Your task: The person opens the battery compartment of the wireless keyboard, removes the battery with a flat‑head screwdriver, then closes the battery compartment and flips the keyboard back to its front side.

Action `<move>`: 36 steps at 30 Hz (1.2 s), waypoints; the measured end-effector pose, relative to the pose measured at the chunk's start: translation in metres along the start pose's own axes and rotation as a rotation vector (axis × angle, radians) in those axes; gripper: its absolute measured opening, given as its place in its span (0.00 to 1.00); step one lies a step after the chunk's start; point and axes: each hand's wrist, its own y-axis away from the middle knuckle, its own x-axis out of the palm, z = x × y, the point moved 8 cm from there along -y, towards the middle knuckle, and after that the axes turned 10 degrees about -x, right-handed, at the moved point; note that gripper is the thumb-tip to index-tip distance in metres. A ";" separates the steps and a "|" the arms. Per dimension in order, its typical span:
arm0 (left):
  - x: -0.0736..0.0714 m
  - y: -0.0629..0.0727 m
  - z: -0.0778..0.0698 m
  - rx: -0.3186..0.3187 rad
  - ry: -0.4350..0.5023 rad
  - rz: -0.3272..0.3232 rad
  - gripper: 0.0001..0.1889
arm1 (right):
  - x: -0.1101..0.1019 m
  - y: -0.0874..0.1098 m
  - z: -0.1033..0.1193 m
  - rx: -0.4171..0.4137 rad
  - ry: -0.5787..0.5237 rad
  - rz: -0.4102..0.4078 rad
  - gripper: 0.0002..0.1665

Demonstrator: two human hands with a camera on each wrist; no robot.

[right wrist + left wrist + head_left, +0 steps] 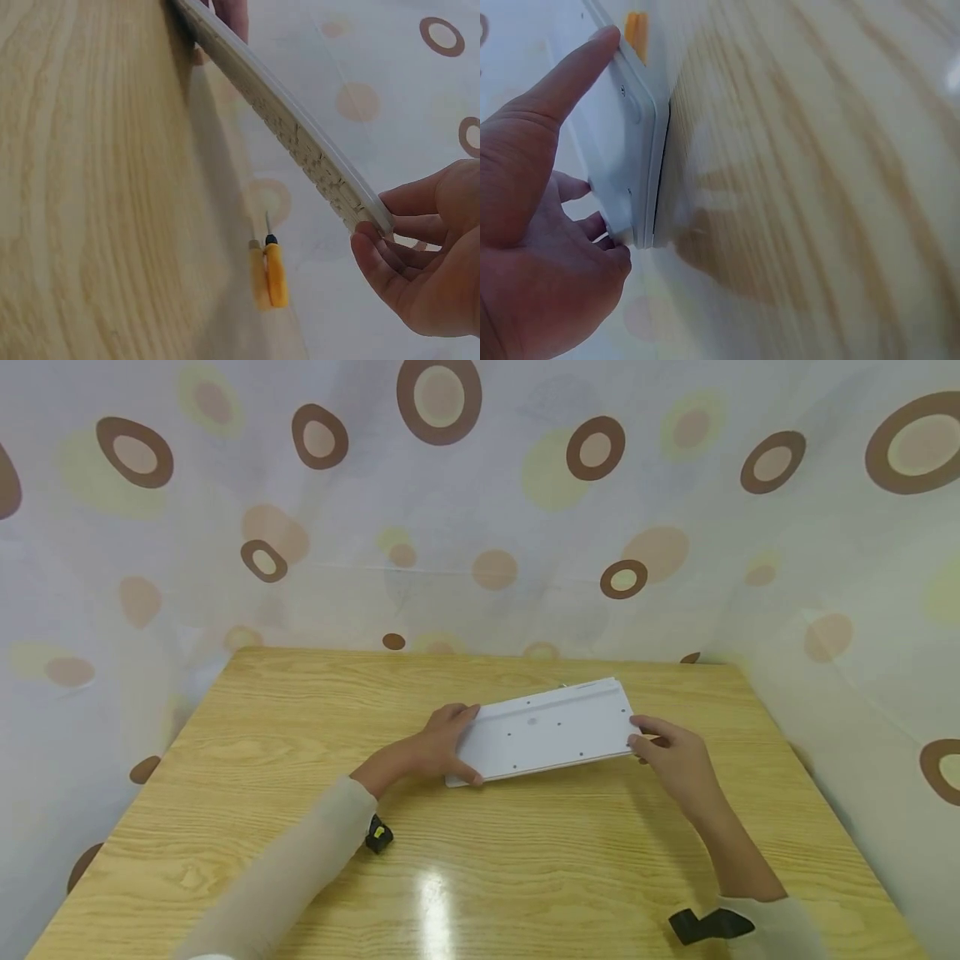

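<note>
A white keyboard (547, 731) is turned with its screw-dotted back upward, its right end tilted up off the table. Across its left end my left hand (442, 743) grips it, thumb at the near edge and fingers at the far edge. Rounded corners of that end show close to the wood beside the left hand (547, 187) in the left wrist view. My right hand (678, 764) pinches the raised right end between thumb and fingers. From the right wrist view, the keys (300, 150) face down toward the table, and the right hand (435, 255) holds the corner.
A screwdriver with a yellow handle (275, 277) lies on the table beyond the keyboard, mostly hidden in the head view. The wooden table (300, 693) meets a dotted cloth backdrop (495, 510) behind and at both sides. Black straps (712, 925) circle the wrists.
</note>
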 end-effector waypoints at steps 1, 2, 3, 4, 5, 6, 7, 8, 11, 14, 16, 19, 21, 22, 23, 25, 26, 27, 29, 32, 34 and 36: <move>-0.002 0.001 0.003 -0.003 -0.007 0.001 0.66 | 0.004 0.000 -0.002 0.001 -0.003 0.009 0.30; -0.004 0.002 0.005 -0.007 -0.014 0.001 0.66 | 0.009 0.000 -0.003 0.002 -0.007 0.017 0.30; -0.005 0.002 0.008 -0.013 -0.024 0.002 0.67 | 0.013 -0.001 -0.005 0.004 -0.015 0.022 0.30; -0.007 0.003 0.010 -0.015 -0.032 0.003 0.67 | 0.017 -0.001 -0.006 0.007 -0.024 0.024 0.29; -0.009 0.004 0.012 -0.017 -0.042 0.003 0.67 | 0.021 -0.001 -0.008 0.010 -0.029 0.026 0.29; -0.010 0.004 0.014 -0.020 -0.051 0.007 0.68 | 0.025 -0.001 -0.009 0.014 -0.038 0.027 0.29; -0.011 0.005 0.016 -0.021 -0.059 0.010 0.68 | 0.028 -0.001 -0.010 0.018 -0.045 0.027 0.29; -0.012 0.005 0.018 -0.023 -0.065 0.013 0.68 | 0.032 -0.001 -0.011 0.019 -0.053 0.029 0.28; -0.014 0.006 0.023 -0.022 -0.082 0.021 0.67 | 0.041 0.000 -0.014 0.027 -0.064 0.039 0.28; -0.016 0.010 0.027 -0.018 -0.096 0.023 0.67 | 0.051 0.002 -0.018 0.052 -0.045 0.062 0.27; -0.018 0.013 0.028 -0.017 -0.114 0.027 0.66 | 0.057 0.003 -0.020 0.068 -0.015 0.075 0.26; -0.019 0.018 0.029 -0.011 -0.128 0.038 0.66 | 0.064 0.004 -0.022 0.095 0.032 0.091 0.24; -0.021 0.021 0.028 -0.011 -0.123 0.048 0.65 | 0.067 0.006 -0.021 0.105 0.049 0.100 0.24; -0.021 0.023 0.028 -0.011 -0.119 0.051 0.65 | 0.069 0.006 -0.021 0.112 0.050 0.104 0.24; -0.022 0.024 0.028 -0.013 -0.112 0.054 0.64 | 0.069 0.007 -0.020 0.120 0.051 0.105 0.24; -0.022 0.026 0.029 -0.024 -0.111 0.060 0.64 | 0.071 0.008 -0.018 0.127 0.052 0.112 0.24; -0.022 0.027 0.029 -0.029 -0.106 0.062 0.64 | 0.071 0.008 -0.017 0.127 0.056 0.116 0.24; -0.022 0.028 0.030 -0.036 -0.103 0.066 0.64 | 0.072 0.008 -0.016 0.127 0.065 0.118 0.24; -0.021 0.029 0.031 -0.048 -0.108 0.070 0.64 | 0.072 0.008 -0.015 0.125 0.087 0.122 0.23; -0.020 0.030 0.032 -0.054 -0.103 0.076 0.64 | 0.074 0.009 -0.015 0.124 0.112 0.130 0.23; -0.020 0.030 0.032 -0.054 -0.097 0.079 0.64 | 0.074 0.010 -0.014 0.125 0.129 0.132 0.23; -0.020 0.031 0.031 -0.051 -0.087 0.080 0.64 | 0.075 0.010 -0.014 0.124 0.145 0.132 0.23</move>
